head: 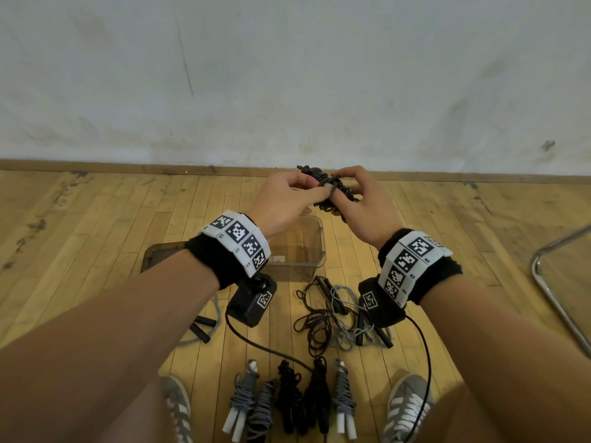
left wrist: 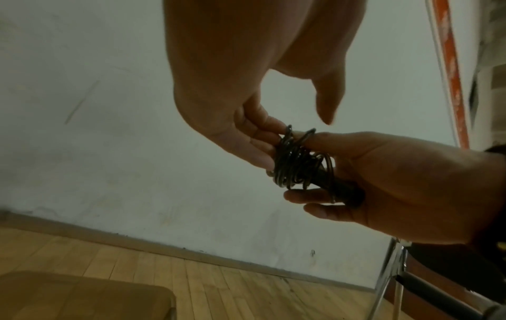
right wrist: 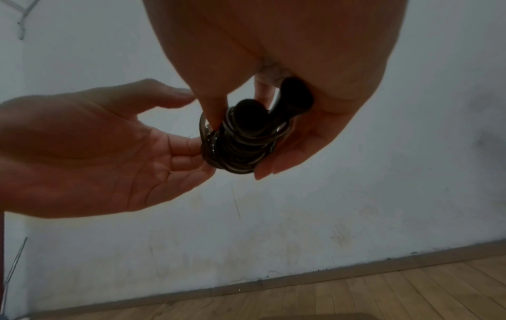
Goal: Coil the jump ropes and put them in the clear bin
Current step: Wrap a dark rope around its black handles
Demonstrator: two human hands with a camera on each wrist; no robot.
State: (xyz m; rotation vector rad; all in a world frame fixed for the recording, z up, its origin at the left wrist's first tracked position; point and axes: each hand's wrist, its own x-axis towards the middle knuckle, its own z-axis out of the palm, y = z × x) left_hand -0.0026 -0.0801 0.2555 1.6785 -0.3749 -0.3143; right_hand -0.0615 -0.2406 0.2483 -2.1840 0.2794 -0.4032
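Here both hands (head: 326,199) pinch the coiled jump rope (right wrist: 240,143).

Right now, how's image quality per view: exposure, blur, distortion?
Head: evenly lit and sharp, wide-angle bowing at the baseboard. Left wrist: backlit by the wall, hands dark, coiled black jump rope soft. Right wrist: same backlight, rope nearly a silhouette, right hand close and blurred.
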